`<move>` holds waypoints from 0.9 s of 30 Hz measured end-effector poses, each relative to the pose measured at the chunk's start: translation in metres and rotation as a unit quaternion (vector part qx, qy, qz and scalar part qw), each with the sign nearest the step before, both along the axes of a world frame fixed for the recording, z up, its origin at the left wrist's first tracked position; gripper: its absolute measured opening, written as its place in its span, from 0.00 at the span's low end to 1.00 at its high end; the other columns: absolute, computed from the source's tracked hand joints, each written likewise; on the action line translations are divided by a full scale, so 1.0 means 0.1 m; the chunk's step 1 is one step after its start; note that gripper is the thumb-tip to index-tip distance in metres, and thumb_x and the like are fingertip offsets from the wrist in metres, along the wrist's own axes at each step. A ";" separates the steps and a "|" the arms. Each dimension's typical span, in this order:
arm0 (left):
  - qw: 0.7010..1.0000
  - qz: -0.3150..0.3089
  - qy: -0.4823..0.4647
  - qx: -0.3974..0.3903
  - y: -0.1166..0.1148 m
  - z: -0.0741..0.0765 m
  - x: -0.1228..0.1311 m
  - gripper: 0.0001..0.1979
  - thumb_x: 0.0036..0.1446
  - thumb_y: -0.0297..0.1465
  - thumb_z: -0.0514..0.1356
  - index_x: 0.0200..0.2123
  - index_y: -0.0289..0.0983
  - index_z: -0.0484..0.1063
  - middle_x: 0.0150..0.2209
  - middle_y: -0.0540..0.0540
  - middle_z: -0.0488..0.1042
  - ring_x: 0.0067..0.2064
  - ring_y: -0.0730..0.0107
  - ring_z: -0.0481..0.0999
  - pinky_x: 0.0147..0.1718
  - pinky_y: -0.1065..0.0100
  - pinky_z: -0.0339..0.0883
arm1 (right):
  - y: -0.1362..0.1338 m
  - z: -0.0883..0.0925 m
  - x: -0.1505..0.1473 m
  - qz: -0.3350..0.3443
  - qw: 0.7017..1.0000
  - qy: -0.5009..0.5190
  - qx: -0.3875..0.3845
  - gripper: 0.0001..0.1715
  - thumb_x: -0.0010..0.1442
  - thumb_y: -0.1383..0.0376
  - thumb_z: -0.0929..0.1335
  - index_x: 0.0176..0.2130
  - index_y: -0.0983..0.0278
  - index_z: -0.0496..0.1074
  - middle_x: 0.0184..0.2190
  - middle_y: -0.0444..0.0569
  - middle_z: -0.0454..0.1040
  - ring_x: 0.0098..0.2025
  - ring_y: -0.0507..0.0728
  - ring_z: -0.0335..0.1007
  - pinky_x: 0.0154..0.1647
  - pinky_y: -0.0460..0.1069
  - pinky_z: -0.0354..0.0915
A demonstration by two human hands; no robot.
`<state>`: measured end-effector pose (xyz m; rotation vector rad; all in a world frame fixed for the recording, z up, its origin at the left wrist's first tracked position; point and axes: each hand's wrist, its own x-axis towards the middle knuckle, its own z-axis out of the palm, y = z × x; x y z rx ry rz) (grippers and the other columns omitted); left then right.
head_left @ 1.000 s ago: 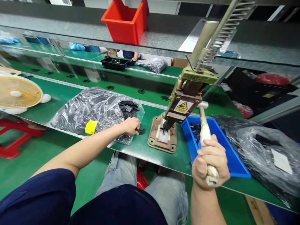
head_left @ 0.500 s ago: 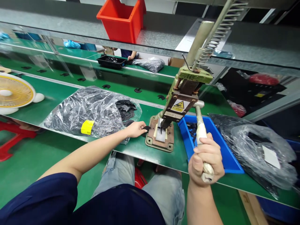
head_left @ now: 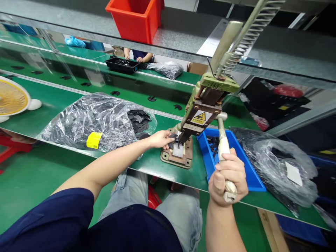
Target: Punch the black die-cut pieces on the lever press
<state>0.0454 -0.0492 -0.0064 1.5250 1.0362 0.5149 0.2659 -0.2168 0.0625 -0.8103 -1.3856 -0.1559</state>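
My left hand [head_left: 160,139] pinches a small black curved part [head_left: 172,136] and holds it at the base plate [head_left: 176,156] of a green hand press [head_left: 207,101], just under the punch. My right hand [head_left: 228,175] is wrapped round the press's white lever handle [head_left: 223,150], low at the front of the bench. A clear plastic bag [head_left: 97,120] full of the same black parts lies left of the press, open toward my left hand.
A blue tray [head_left: 250,175] holding a few black parts sits right of the press, with another plastic bag [head_left: 283,164] beyond it. Black parts ride the green conveyor [head_left: 78,84] behind. A fan [head_left: 12,99] stands far left, a red bin [head_left: 136,17] overhead. Another person's hands [head_left: 136,57] work at a black tray [head_left: 120,64].
My left hand has carried a black part from the bag's mouth rightward onto the press base. My right hand has stayed on the lever handle.
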 end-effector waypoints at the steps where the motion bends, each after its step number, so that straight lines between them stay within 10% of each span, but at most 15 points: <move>1: 1.000 0.002 0.006 0.005 0.01 0.00 0.02 0.14 0.67 0.40 0.66 0.41 0.36 0.69 0.22 0.51 0.77 0.21 0.72 0.79 0.21 0.76 0.70 | 0.00 0.00 0.00 -0.001 1.000 -0.002 -0.001 0.11 0.59 0.62 0.72 0.27 0.59 0.69 0.28 0.42 0.72 0.45 0.60 0.76 0.65 0.76 0.67; 14: 0.999 -0.031 0.036 0.004 0.19 0.05 0.03 0.12 0.64 0.35 0.68 0.39 0.34 0.71 0.25 0.50 0.78 0.23 0.71 0.81 0.23 0.75 0.75 | 0.01 -0.02 -0.03 -0.007 1.000 0.025 0.009 0.14 0.60 0.59 0.72 0.26 0.58 0.68 0.27 0.43 0.71 0.44 0.60 0.76 0.64 0.74 0.68; 27: 0.981 -0.018 0.065 -0.182 0.29 0.14 0.12 0.12 0.62 0.35 0.70 0.38 0.36 0.71 0.22 0.49 0.77 0.23 0.69 0.81 0.25 0.73 0.77 | 0.02 -0.03 -0.05 -0.021 1.000 0.022 0.008 0.17 0.61 0.57 0.71 0.25 0.58 0.67 0.26 0.43 0.69 0.42 0.60 0.75 0.62 0.74 0.69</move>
